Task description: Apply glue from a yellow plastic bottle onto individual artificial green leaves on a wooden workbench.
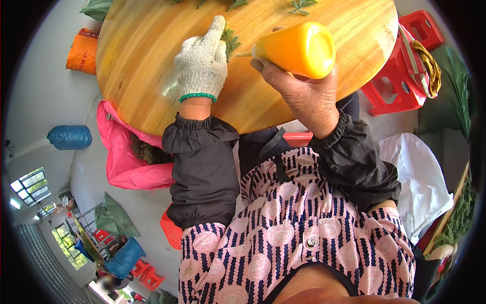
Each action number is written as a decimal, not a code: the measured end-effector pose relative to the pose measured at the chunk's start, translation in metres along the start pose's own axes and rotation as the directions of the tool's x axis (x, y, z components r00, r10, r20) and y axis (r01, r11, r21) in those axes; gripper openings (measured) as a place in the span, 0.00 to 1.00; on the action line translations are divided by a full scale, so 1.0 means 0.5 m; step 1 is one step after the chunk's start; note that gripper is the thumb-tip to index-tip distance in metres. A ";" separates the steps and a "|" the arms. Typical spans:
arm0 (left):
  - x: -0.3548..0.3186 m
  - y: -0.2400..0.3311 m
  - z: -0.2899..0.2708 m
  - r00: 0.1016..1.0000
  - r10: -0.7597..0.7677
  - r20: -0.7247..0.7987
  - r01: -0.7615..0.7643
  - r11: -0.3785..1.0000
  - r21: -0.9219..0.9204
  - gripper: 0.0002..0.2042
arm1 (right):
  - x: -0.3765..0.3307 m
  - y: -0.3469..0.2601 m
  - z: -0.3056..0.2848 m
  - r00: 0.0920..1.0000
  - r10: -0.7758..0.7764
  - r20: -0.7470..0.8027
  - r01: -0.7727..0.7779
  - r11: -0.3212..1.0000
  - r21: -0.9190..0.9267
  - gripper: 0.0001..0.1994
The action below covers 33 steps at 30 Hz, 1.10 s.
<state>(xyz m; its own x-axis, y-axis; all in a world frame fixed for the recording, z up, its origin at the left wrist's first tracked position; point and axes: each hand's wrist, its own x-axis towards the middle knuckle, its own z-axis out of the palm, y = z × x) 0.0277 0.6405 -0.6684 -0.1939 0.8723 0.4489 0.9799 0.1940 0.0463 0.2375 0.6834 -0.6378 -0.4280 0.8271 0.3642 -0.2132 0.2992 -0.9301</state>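
My left hand [201,66] wears a white knitted glove with a green cuff and is closed on a small green sprig [231,41], which sticks out on its right side. The gloved fingers partly hide the sprig. In my bare right hand [304,93] lies a yellow squeeze bottle [296,48], tilted on its side, its base to the right. Its thin nozzle points left at the sprig, close to it; whether they touch I cannot tell. Both hands are over the round wooden table [136,76].
More green sprigs [302,6] lie along the table's far side. A pink bag [136,175] holding dark greenery stands at the left below the table edge. Red stools [392,91] stand at the right, near a white sack [417,177]. An orange sack [82,50] is at the far left.
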 end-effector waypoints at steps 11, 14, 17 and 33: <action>-0.053 -0.071 -0.044 0.981 -0.194 -0.007 0.176 0.906 -0.384 0.25 | 0.009 0.021 -0.038 0.944 0.177 -0.278 -0.060 0.921 0.385 0.08; -0.108 -0.107 -0.097 0.955 -0.250 -0.161 0.139 0.855 -0.500 0.25 | -0.010 0.009 -0.022 0.921 0.144 -0.362 -0.034 0.955 0.294 0.13; -0.192 -0.128 -0.166 0.909 -0.377 -0.176 0.223 0.799 -0.559 0.26 | -0.036 0.002 -0.050 0.917 0.158 -0.365 -0.010 0.927 0.376 0.18; -0.163 -0.164 -0.243 0.812 -0.577 -0.088 0.503 0.768 -0.396 0.21 | 0.042 0.020 -0.191 0.902 0.196 -0.384 0.073 0.807 0.586 0.12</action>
<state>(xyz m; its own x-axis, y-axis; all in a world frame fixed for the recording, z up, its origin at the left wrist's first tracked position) -0.0313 0.4989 -0.6002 -0.7188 0.5571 0.4159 0.6736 0.4102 0.6148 0.3099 0.7493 -0.6441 -0.0912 0.9876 0.1274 -0.7180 0.0234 -0.6956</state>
